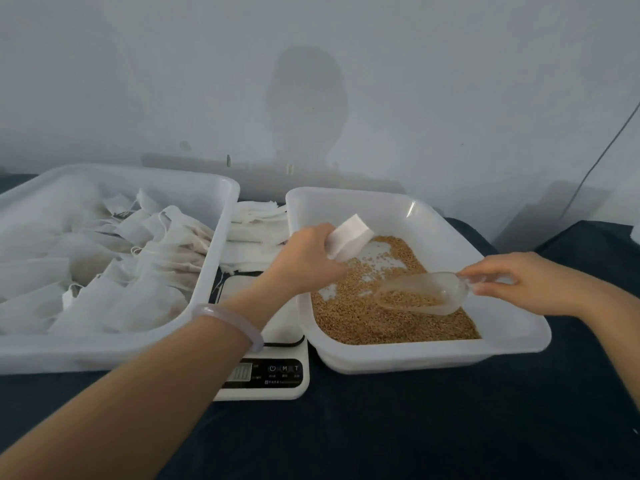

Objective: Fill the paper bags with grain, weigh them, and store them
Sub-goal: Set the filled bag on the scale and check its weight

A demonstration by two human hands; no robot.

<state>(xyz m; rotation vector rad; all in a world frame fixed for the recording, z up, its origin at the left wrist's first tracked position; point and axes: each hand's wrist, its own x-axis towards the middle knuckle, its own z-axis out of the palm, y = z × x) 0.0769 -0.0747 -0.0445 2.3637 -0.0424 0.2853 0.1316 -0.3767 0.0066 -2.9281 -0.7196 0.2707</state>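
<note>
Grip of left hand [304, 254] closed round a white paper bag [349, 233], mouth open, held above the grain [363, 323] in the right tray [512, 344]. Grip of right hand [530, 285] pinches the handle of a clear scoop [426, 294], part-filled, just over the same grain.

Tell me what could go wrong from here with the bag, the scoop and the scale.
1. The right hand only pinches the scoop by its handle; loaded with grain, it may tip early.
2. The left hand holds the paper bag one-handed; its mouth may sag and grain miss it.
3. The grain tray crowds the scale; if it touches the platform, readings could be off.
</note>
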